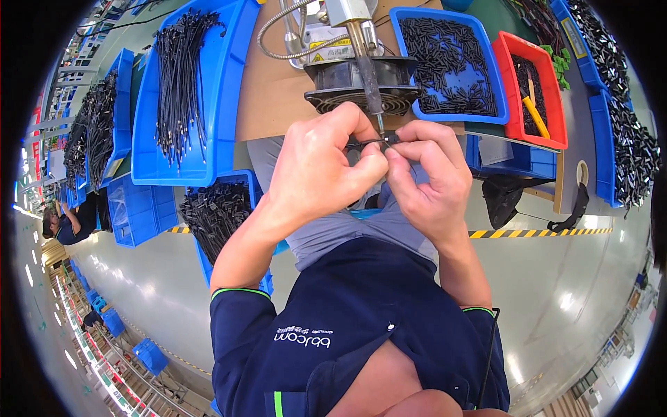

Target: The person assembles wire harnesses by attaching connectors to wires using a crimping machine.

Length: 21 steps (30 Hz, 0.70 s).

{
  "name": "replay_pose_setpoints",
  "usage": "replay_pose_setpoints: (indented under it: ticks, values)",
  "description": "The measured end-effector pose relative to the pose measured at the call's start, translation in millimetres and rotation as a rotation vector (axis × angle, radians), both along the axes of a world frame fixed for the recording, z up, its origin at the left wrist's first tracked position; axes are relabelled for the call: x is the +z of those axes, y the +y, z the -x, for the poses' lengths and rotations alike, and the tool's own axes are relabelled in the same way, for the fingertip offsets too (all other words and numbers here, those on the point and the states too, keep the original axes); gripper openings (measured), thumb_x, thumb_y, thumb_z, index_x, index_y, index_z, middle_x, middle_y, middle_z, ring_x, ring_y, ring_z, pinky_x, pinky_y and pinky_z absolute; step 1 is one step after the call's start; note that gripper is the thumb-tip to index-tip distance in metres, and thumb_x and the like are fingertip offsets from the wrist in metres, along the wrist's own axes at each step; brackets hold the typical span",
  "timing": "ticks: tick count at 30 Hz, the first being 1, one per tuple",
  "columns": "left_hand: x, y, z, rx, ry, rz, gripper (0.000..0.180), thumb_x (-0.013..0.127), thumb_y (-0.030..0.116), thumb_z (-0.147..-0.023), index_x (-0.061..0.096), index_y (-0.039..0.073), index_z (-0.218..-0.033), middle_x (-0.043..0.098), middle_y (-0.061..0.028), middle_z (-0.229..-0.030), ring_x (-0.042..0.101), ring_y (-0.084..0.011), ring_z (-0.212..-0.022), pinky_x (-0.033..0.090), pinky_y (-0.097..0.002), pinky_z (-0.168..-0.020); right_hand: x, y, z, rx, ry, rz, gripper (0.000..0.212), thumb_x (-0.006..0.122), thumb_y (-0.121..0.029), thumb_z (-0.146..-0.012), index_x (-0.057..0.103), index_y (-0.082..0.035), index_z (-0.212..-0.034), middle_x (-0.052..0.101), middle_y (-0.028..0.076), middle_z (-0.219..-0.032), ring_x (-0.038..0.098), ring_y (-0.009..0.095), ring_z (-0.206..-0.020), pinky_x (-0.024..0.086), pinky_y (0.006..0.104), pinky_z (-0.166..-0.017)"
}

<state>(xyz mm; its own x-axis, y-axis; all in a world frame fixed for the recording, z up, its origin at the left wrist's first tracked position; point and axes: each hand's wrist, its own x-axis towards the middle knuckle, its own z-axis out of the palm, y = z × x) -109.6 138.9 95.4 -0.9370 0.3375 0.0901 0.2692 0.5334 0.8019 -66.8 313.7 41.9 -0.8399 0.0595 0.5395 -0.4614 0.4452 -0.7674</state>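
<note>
My left hand [323, 170] and my right hand [427, 174] are held together at the front edge of a brown workbench [267, 90]. Between their fingertips they pinch a thin black cable [368, 143] with a small dark end piece. That end sits right under the tip of a fixed soldering iron [368, 76], which slants down from a metal stand. A round black fan [361, 87] stands just behind the iron. My palms hide most of the cable.
A blue tray of long black cables [184, 90] lies on the left. A blue bin of small black parts [448, 66] and a red bin [531, 90] sit to the right. Another blue bin of cables [219, 212] is by my left knee. A person works far left.
</note>
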Motion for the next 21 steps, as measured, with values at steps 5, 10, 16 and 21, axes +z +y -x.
replay_pose_setpoints:
  ticks: [5, 10, 16, 21]
  values:
    - [1.0, 0.1, -0.9, 0.007, 0.015, -0.013, 0.014, 0.074, 0.011, -0.079, 0.065, 0.002, -0.085, 0.068, -0.0119, -0.072, 0.061, -0.0239, -0.054, 0.049, -0.037, -0.052, 2.9, 0.1, -1.5, 0.014, 0.027, 0.02, 0.016, 0.077, 0.008, -0.076, 0.069, 0.0, -0.088, 0.069, 0.012, -0.105, 0.067, 0.027, -0.093, 0.057, 0.0362, -0.077]
    - [0.7, -0.3, -1.0, 0.006, 0.025, -0.015, 0.014, 0.074, 0.011, -0.079, 0.065, 0.002, -0.085, 0.068, -0.0114, -0.073, 0.061, -0.0232, -0.053, 0.049, -0.0368, -0.052, 4.3, 0.0, -1.2, 0.023, 0.034, 0.021, 0.017, 0.076, 0.008, -0.075, 0.068, 0.0, -0.088, 0.069, 0.012, -0.105, 0.068, 0.027, -0.093, 0.057, 0.0361, -0.078]
    - [-1.5, -0.1, -1.2, 0.004, 0.034, -0.003, 0.014, 0.075, 0.011, -0.079, 0.065, 0.002, -0.086, 0.069, -0.0117, -0.073, 0.062, -0.0244, -0.054, 0.049, -0.0372, -0.052, 2.0, 0.4, -1.1, 0.018, 0.034, 0.013, 0.017, 0.076, 0.008, -0.074, 0.068, 0.0, -0.087, 0.069, 0.012, -0.105, 0.067, 0.028, -0.094, 0.056, 0.0368, -0.079]
    - [-8.2, 0.8, -7.2, 0.02, -0.016, -0.026, 0.015, 0.075, 0.011, -0.079, 0.066, 0.002, -0.086, 0.069, -0.0123, -0.074, 0.064, -0.0255, -0.055, 0.05, -0.0378, -0.053, -3.0, 0.4, -7.0, 0.01, 0.011, 0.006, 0.017, 0.076, 0.008, -0.074, 0.068, -0.001, -0.086, 0.069, 0.012, -0.106, 0.067, 0.029, -0.094, 0.056, 0.0377, -0.079]
